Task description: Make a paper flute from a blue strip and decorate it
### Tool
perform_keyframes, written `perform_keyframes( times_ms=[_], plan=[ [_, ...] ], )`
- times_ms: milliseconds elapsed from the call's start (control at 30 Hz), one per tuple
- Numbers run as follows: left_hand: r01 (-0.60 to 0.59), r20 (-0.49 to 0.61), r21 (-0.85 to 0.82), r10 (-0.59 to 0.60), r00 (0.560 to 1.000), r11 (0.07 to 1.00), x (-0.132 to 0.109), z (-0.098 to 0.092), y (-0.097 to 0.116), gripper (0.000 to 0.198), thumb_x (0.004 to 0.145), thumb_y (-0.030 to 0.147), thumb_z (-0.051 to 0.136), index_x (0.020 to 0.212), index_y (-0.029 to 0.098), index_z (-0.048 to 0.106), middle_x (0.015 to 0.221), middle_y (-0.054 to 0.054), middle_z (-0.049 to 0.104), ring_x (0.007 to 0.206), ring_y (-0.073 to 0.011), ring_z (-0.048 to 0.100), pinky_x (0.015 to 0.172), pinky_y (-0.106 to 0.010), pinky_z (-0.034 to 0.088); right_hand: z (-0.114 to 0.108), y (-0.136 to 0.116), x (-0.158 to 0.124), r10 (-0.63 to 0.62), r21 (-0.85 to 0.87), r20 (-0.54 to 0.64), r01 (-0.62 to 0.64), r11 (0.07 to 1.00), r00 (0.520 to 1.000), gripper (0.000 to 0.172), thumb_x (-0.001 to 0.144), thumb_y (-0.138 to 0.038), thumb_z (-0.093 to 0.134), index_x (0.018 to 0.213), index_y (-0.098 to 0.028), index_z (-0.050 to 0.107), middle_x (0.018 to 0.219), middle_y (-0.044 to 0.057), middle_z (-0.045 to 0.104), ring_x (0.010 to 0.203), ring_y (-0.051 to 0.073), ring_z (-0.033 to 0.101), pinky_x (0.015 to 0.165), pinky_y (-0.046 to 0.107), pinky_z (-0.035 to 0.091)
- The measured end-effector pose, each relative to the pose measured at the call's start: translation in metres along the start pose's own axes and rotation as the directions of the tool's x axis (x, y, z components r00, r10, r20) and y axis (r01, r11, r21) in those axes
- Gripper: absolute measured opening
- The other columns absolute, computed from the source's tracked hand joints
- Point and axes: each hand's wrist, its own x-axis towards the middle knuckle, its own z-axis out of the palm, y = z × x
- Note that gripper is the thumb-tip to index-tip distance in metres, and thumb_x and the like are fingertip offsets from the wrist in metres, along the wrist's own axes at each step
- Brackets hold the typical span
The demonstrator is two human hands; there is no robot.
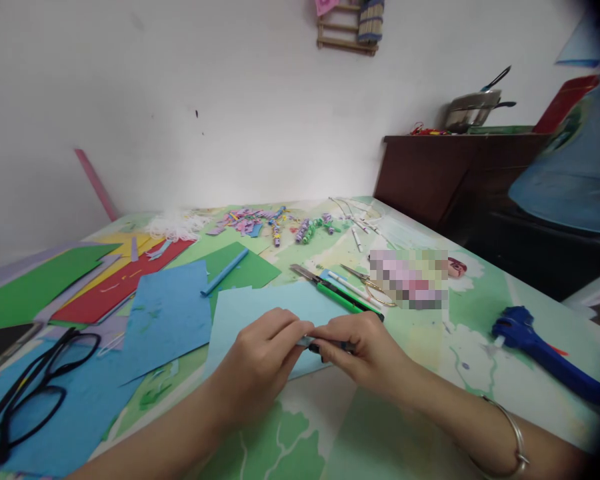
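My left hand (265,353) and my right hand (370,350) meet over the front edge of a light-blue sheet (260,303). Between their fingertips is a small light-blue paper strip (306,341), pinched by the left fingers. A dark slim stick (349,347) lies in my right fingers, its tip close to the strip; most of it is hidden. Just behind the right hand rests a green utility knife (337,293) with its blade out. Gold-handled scissors (380,293) and a white pen (350,287) lie beyond it.
Blue paper (173,320), a blue paper roll (225,272), red card (125,283) and black glasses (45,393) lie left. A blue glue gun (540,350) is at right. Paper scraps (243,221) and beaded paper pieces (310,230) sit near the wall.
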Motion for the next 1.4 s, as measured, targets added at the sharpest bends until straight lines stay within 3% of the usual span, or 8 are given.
perform_keyframes(
  times_ms=[267, 467, 767, 867, 1000, 1067, 1167, 1400],
  plan=[
    [0.116, 0.009, -0.066, -0.116, 0.993, 0.991, 0.003, -0.004, -0.001, 0.011, 0.080, 0.008, 0.061, 0.087, 0.016, 0.064, 0.068, 0.001, 0.066, 0.059, -0.0109, 0.061, 0.055, -0.019, 0.045, -0.004, 0.001, -0.003, -0.062, 0.114, -0.079, 0.071, 0.991, 0.995, 0.017, 0.087, -0.025, 0.058, 0.087, -0.020, 0.074, 0.066, 0.001, 0.062, 0.060, 0.009, 0.053, 0.058, 0.020, 0.037],
    [0.391, 0.118, -0.301, -0.372, 0.921, 0.870, 0.005, -0.009, 0.002, 0.014, 0.075, 0.013, 0.070, 0.086, 0.019, 0.065, 0.067, 0.005, 0.073, 0.057, -0.0100, 0.068, 0.057, -0.016, 0.048, -0.009, -0.004, -0.001, 0.076, 0.317, -0.017, -0.067, 0.946, 0.997, 0.019, 0.085, -0.026, 0.058, 0.086, -0.017, 0.076, 0.069, 0.003, 0.064, 0.061, 0.011, 0.052, 0.057, 0.023, 0.037],
    [0.410, 0.185, -0.463, -0.367, 0.912, 0.785, -0.005, -0.009, -0.008, 0.018, 0.083, 0.013, 0.057, 0.097, 0.022, 0.063, 0.076, 0.003, 0.075, 0.062, -0.0110, 0.070, 0.060, -0.017, 0.050, -0.010, -0.001, 0.001, 0.226, 0.663, 0.053, -0.203, 0.721, 0.973, 0.019, 0.072, -0.032, 0.072, 0.080, -0.016, 0.078, 0.059, 0.002, 0.061, 0.057, 0.011, 0.051, 0.054, 0.023, 0.037],
    [0.391, 0.160, -0.502, -0.361, 0.919, 0.771, -0.007, -0.006, -0.012, 0.018, 0.083, 0.012, 0.054, 0.092, 0.022, 0.065, 0.080, 0.002, 0.074, 0.065, -0.0105, 0.069, 0.061, -0.016, 0.050, -0.011, 0.001, 0.001, 0.249, 0.726, 0.073, -0.223, 0.651, 0.966, 0.021, 0.067, -0.034, 0.077, 0.077, -0.016, 0.078, 0.055, 0.002, 0.061, 0.053, 0.010, 0.050, 0.051, 0.023, 0.036],
    [0.399, 0.119, -0.476, -0.392, 0.912, 0.784, -0.005, -0.003, -0.009, 0.014, 0.081, 0.014, 0.056, 0.082, 0.022, 0.068, 0.069, 0.003, 0.072, 0.058, -0.0096, 0.065, 0.055, -0.016, 0.046, -0.012, 0.000, 0.000, 0.222, 0.723, 0.096, -0.221, 0.655, 0.970, 0.023, 0.071, -0.035, 0.073, 0.079, -0.015, 0.077, 0.053, 0.000, 0.060, 0.049, 0.008, 0.043, 0.047, 0.023, 0.030],
    [0.439, 0.159, -0.460, -0.414, 0.896, 0.772, -0.004, -0.002, -0.005, 0.017, 0.083, 0.015, 0.055, 0.078, 0.021, 0.070, 0.067, 0.002, 0.072, 0.058, -0.0103, 0.065, 0.055, -0.018, 0.047, -0.012, 0.001, 0.000, 0.214, 0.717, 0.092, -0.214, 0.664, 0.972, 0.023, 0.074, -0.036, 0.071, 0.079, -0.014, 0.076, 0.053, 0.000, 0.060, 0.049, 0.008, 0.042, 0.047, 0.022, 0.029],
    [0.512, 0.247, -0.503, -0.452, 0.857, 0.696, -0.002, 0.001, 0.001, 0.020, 0.086, 0.016, 0.054, 0.077, 0.019, 0.072, 0.073, -0.002, 0.074, 0.065, -0.0133, 0.069, 0.064, -0.022, 0.052, -0.009, 0.002, 0.003, 0.244, 0.736, 0.064, -0.211, 0.643, 0.968, 0.025, 0.073, -0.038, 0.071, 0.076, -0.014, 0.074, 0.057, 0.001, 0.061, 0.051, 0.008, 0.046, 0.047, 0.022, 0.029],
    [0.638, 0.343, -0.693, -0.626, 0.701, 0.335, -0.001, 0.008, 0.009, 0.015, 0.084, 0.023, 0.059, 0.081, 0.014, 0.070, 0.069, -0.005, 0.074, 0.062, -0.0164, 0.070, 0.063, -0.026, 0.058, -0.003, 0.005, 0.005, 0.291, 0.692, -0.025, -0.194, 0.695, 0.956, 0.024, 0.073, -0.036, 0.071, 0.078, -0.014, 0.064, 0.067, 0.001, 0.063, 0.063, 0.012, 0.054, 0.060, 0.024, 0.040]
  ],
)
